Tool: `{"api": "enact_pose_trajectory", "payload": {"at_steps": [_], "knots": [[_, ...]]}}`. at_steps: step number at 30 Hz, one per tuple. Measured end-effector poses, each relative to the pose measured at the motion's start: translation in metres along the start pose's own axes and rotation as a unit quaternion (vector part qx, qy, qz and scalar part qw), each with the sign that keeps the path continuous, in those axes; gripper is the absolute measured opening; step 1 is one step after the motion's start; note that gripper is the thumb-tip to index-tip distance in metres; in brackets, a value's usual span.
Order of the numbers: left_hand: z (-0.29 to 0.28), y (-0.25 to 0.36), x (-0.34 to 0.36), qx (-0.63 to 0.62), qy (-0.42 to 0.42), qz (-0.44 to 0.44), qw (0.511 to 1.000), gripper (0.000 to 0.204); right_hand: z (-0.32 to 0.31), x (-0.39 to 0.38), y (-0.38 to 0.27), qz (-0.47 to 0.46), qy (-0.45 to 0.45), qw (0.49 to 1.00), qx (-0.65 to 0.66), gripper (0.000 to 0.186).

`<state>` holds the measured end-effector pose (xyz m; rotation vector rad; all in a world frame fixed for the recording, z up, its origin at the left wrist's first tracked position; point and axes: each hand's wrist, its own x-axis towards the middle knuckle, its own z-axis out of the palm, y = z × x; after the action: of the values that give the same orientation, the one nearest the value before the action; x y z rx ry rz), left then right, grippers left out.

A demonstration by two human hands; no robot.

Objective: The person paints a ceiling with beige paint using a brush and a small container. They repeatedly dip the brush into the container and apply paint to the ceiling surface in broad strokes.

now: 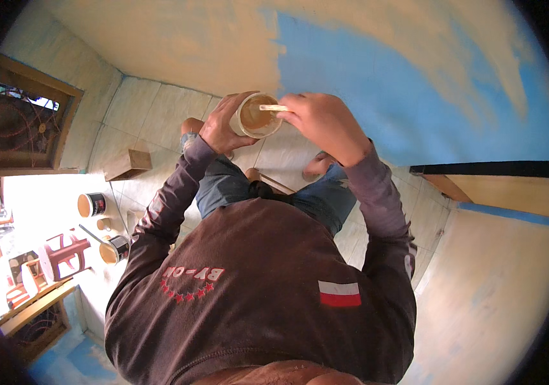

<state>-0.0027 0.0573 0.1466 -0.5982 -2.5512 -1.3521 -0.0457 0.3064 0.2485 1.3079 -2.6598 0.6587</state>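
Note:
My left hand (pixel 222 123) is wrapped round the side of a whitish plastic tub (pixel 238 122). Tan paint (pixel 253 117) coats its inside and lies at the bottom. Over the tub's right rim, my right hand (pixel 316 119) pinches a short pale stick (pixel 273 108), whose tip reaches above the paint. Whether the stick is a brush handle I cannot tell, as my fingers hide its other end. Both hands are in front of my body, close to a wall painted partly blue (pixel 351 90) and partly tan (pixel 210 51).
On the tiled floor (pixel 136 106) at left is a wooden box-like block (pixel 128 165). Farther left stand two paint buckets (pixel 97 204) (pixel 118 248) and a maroon plastic chair (pixel 63 258) by a bright doorway. A wooden-framed window (pixel 69 122) is at upper left; a dark ledge (pixel 492 169) juts out at right.

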Motion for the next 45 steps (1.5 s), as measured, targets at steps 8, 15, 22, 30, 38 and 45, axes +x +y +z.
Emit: {"api": "enact_pose_trajectory", "payload": {"at_steps": [8, 15, 22, 30, 38, 45], "knots": [[0.004, 0.011, 0.002, 0.006, -0.01, 0.007, 1.0, 0.098, 0.028, 0.02, -0.004, -0.036, -0.026, 0.997, -0.062, 0.016], [0.005, 0.011, 0.0, -0.014, -0.006, -0.001, 1.0, 0.097, 0.02, 0.014, -0.005, -0.013, -0.034, 0.998, -0.046, 0.016], [0.009, 0.006, 0.0, -0.013, -0.002, 0.006, 1.0, 0.096, 0.026, 0.013, -0.006, -0.009, -0.044, 0.998, -0.042, 0.013], [0.006, 0.009, 0.003, -0.011, -0.005, -0.023, 1.0, 0.096, 0.028, 0.01, -0.007, 0.022, -0.046, 0.998, -0.043, 0.017], [0.013, 0.0, 0.006, 0.024, 0.083, -0.056, 0.995, 0.09, 0.02, 0.0, -0.005, 0.069, 0.026, 0.997, 0.01, 0.014], [0.006, 0.005, 0.019, 0.035, 0.123, -0.086, 0.988, 0.085, 0.015, -0.018, -0.009, 0.072, 0.136, 0.986, 0.056, 0.017]]}}
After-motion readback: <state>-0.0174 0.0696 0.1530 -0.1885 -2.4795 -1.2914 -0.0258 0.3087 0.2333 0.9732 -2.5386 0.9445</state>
